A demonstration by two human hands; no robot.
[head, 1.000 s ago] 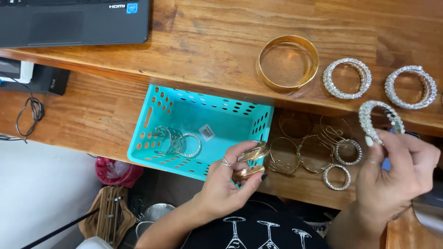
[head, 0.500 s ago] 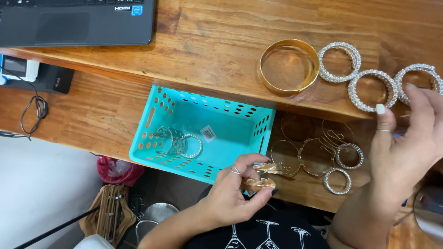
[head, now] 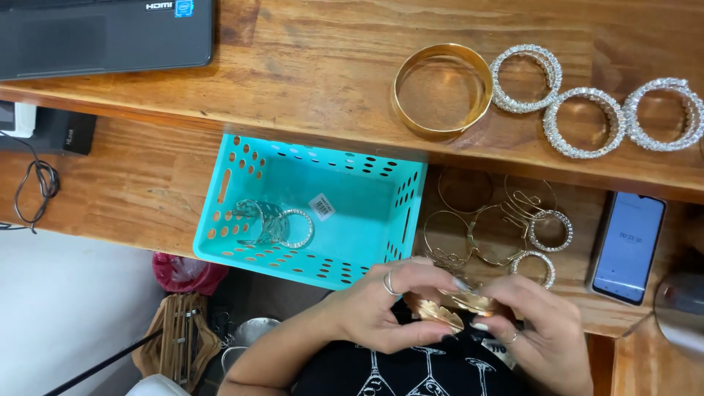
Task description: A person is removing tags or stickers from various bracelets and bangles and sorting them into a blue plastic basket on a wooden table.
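My left hand (head: 389, 304) and my right hand (head: 535, 323) meet at the front edge of the lower shelf, both gripping a gold leaf-shaped bracelet (head: 451, 308). Just left of them stands a turquoise perforated basket (head: 242, 191) holding a few silver bracelets (head: 275, 224). Above my hands, thin gold wire bangles (head: 469, 220) and two small rhinestone rings (head: 550, 229) lie on the shelf. On the upper desk sit a wide gold bangle (head: 442, 89) and three rhinestone bangles (head: 587, 121) in a row.
A laptop (head: 103, 33) occupies the desk's top left. A phone (head: 627, 246) with a lit screen lies at the right of the shelf. A black cable (head: 40, 183) and a small device (head: 51, 128) sit at the left. Below, a red bag (head: 180, 271) and wooden hangers (head: 180, 337).
My right hand set the rhinestone bangle down in the row on the upper desk, then came down to join my left hand on the gold bracelet.
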